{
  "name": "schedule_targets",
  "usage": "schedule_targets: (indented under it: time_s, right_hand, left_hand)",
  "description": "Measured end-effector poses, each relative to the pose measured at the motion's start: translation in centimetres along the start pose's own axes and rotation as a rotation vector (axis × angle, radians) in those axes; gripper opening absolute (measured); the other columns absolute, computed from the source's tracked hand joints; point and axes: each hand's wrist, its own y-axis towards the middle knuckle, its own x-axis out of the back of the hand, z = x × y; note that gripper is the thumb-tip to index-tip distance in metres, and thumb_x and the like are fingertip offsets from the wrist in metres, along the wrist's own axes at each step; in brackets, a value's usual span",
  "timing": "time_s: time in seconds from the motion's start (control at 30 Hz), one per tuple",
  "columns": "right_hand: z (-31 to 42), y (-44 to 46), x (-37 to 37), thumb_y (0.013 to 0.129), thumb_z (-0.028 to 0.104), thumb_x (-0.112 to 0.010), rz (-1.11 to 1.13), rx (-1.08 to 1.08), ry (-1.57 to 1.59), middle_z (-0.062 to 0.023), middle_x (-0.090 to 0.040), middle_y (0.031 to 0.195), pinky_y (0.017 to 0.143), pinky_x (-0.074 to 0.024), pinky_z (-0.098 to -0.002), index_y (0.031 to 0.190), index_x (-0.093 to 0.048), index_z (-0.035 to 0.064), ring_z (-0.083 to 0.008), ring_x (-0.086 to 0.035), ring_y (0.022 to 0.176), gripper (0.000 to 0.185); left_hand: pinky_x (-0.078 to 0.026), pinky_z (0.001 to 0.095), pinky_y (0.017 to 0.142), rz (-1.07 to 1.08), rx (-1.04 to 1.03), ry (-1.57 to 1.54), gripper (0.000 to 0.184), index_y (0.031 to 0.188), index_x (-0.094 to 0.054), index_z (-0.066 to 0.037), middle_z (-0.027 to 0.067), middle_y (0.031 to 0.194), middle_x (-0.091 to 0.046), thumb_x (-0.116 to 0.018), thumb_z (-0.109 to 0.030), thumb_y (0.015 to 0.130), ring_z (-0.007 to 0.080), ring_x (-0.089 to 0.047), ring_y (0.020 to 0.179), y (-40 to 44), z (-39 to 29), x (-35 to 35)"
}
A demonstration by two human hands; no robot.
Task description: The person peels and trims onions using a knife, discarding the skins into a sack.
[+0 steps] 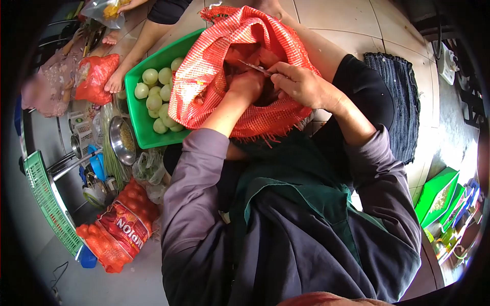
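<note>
Right hand [302, 85] holds one knife [253, 67]

Tiled floor [352, 18] | on it: green tub [145, 137] | dark ribbed mat [403, 102] | printed red mesh sack [120, 224] | red bag [96, 76]

The red mesh sack [201, 71] hides part of the green tub [133, 112] and whatever lies beneath the hands [302, 84].

Red sack [196, 71] opens upward, but left hand [247, 84] and right hand [301, 85] crowd it. Green tub [133, 115] blocks left, leg [329, 58] right.
</note>
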Motion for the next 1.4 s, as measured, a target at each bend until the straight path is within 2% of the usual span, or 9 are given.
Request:
schedule_targets:
  time_s: [0.3,0.63,0.73,0.83,0.93,1.03,1.17,1.23,1.4]
  right_hand:
    - [-0.5,-0.2,-0.2,0.096,0.025,-0.049,-0.080,0.153,-0.110,-0.0220,-0.065,0.103,0.088,-0.0495,-0.0385,0.114,-0.057,0.0004,-0.0341,-0.064,0.100,0.031]
    - [-0.6,0.3,-0.1,0.096,0.030,-0.048,-0.115,0.012,-0.039,-0.0217,-0.066,0.101,0.087,-0.0499,-0.0381,0.116,-0.058,0.0023,-0.0323,-0.065,0.096,0.036]
    - [-1.2,0.7,0.0,0.099,0.023,-0.048,-0.132,0.065,-0.124,-0.0079,-0.064,0.094,0.079,-0.0518,-0.0285,0.122,-0.053,0.0016,-0.0143,-0.063,0.083,0.032]
    - [-0.8,0.6,0.0,0.098,0.024,-0.048,-0.152,0.032,-0.157,-0.0090,-0.064,0.093,0.079,-0.0517,-0.0296,0.122,-0.054,0.0016,-0.0156,-0.063,0.083,0.032]
    - [-1.1,0.6,-0.1,0.096,0.031,-0.045,-0.183,0.049,-0.159,-0.0241,-0.065,0.103,0.089,-0.0481,-0.0417,0.115,-0.057,0.0022,-0.0372,-0.062,0.102,0.037]
    - [-1.1,0.6,0.2,0.098,0.024,-0.048,-0.177,0.034,-0.216,-0.0102,-0.065,0.088,0.078,-0.0511,-0.0303,0.120,-0.054,0.0010,-0.0165,-0.064,0.082,0.032]
    - [-1.4,0.6,0.4,0.098,0.025,-0.047,-0.217,0.071,-0.223,-0.0153,-0.065,0.089,0.081,-0.0500,-0.0343,0.118,-0.055,0.0000,-0.0240,-0.064,0.087,0.033]
    - [-1.5,0.8,0.5,0.096,0.030,-0.044,-0.227,0.078,-0.193,-0.0245,-0.065,0.100,0.089,-0.0477,-0.0422,0.114,-0.056,-0.0006,-0.0378,-0.062,0.102,0.038]
    - [-0.8,0.6,0.6,0.096,0.027,-0.044,-0.208,0.061,-0.167,-0.0220,-0.066,0.090,0.087,-0.0483,-0.0420,0.112,-0.055,-0.0032,-0.0373,-0.064,0.094,0.037]
  left_hand:
    - [-0.041,0.0465,0.093,-0.491,-0.303,0.670,0.027,0.112,-0.063,-0.023,0.0072,0.123,-0.057,-0.051,-0.022,0.088,0.0251,-0.051,0.117,-5.5,-0.9,2.5]
    - [-0.047,0.0431,0.090,-0.110,-0.423,0.455,0.034,0.122,-0.057,-0.015,0.0087,0.124,-0.058,-0.048,-0.023,0.090,0.0278,-0.055,0.116,-2.2,-2.5,-0.7]
    - [-0.044,0.0477,0.092,-0.037,-0.270,0.545,0.039,0.126,-0.054,-0.015,0.0092,0.128,-0.055,-0.048,-0.029,0.091,0.0277,-0.052,0.120,-1.7,-3.6,-0.3]
    - [-0.040,0.0527,0.095,-0.190,-0.218,0.474,0.046,0.130,-0.050,-0.016,0.0094,0.131,-0.052,-0.050,-0.038,0.089,0.0281,-0.050,0.123,-1.3,-2.5,-1.5]
    - [-0.035,0.0544,0.100,-0.325,-0.205,0.476,0.055,0.135,-0.046,-0.017,0.0082,0.133,-0.051,-0.051,-0.046,0.088,0.0284,-0.048,0.125,-0.8,-1.2,-2.2]
    - [-0.030,0.0545,0.106,-0.120,-0.050,0.354,0.058,0.138,-0.044,-0.017,0.0085,0.138,-0.048,-0.050,-0.047,0.088,0.0280,-0.045,0.129,-0.2,-1.2,0.2]
    - [-0.023,0.0542,0.111,-0.027,0.106,0.310,0.063,0.142,-0.039,-0.015,0.0121,0.145,-0.042,-0.050,-0.046,0.089,0.0286,-0.038,0.135,1.4,0.4,0.5]
    - [-0.033,0.0527,0.104,-0.083,-0.023,0.510,0.058,0.138,-0.044,-0.016,0.0111,0.141,-0.047,-0.054,-0.042,0.087,0.0290,-0.046,0.128,0.5,-0.2,0.5]
    - [-0.046,0.0434,0.093,-0.095,-0.311,0.211,0.049,0.122,-0.059,-0.017,0.0136,0.116,-0.064,-0.065,-0.036,0.078,0.0311,-0.061,0.106,1.9,0.9,-0.8]
